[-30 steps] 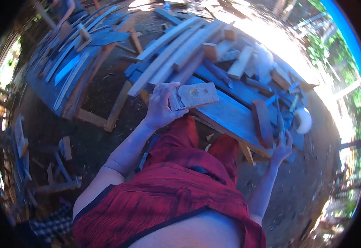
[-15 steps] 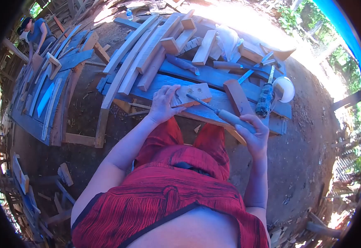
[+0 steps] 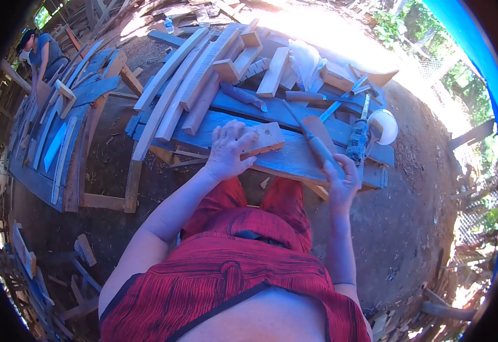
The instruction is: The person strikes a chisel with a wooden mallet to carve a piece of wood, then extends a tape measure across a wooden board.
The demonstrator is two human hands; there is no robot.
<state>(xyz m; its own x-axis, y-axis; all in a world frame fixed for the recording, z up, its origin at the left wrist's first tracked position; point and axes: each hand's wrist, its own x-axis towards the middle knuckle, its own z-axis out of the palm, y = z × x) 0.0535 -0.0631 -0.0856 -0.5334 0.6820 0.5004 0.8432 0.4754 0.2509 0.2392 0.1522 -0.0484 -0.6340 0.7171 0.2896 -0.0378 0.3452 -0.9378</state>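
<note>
My left hand (image 3: 230,149) grips the left end of a short wooden block (image 3: 270,134), fingers over its top and thumb along the near side. The block rests on the blue-grey plank bench (image 3: 300,149) and has dark marks on its upper face. In my right hand (image 3: 343,178) is a chisel (image 3: 321,150), held by its pale handle. Its dark narrow blade points up and away, apart from the block. Behind the chisel lies a reddish-brown wood piece (image 3: 319,130), partly hidden by it.
Long timber beams (image 3: 172,94) and offcuts cover the bench's left and far side. A tool wrapped in dark material (image 3: 357,141) and a white round container (image 3: 382,126) stand at the right. A person (image 3: 46,52) sits by another plank-covered bench (image 3: 72,196) at far left.
My right hand has lifted the chisel off the block and swung its blade upward to the right. My left hand has shifted slightly on the block. The view has tilted slightly.
</note>
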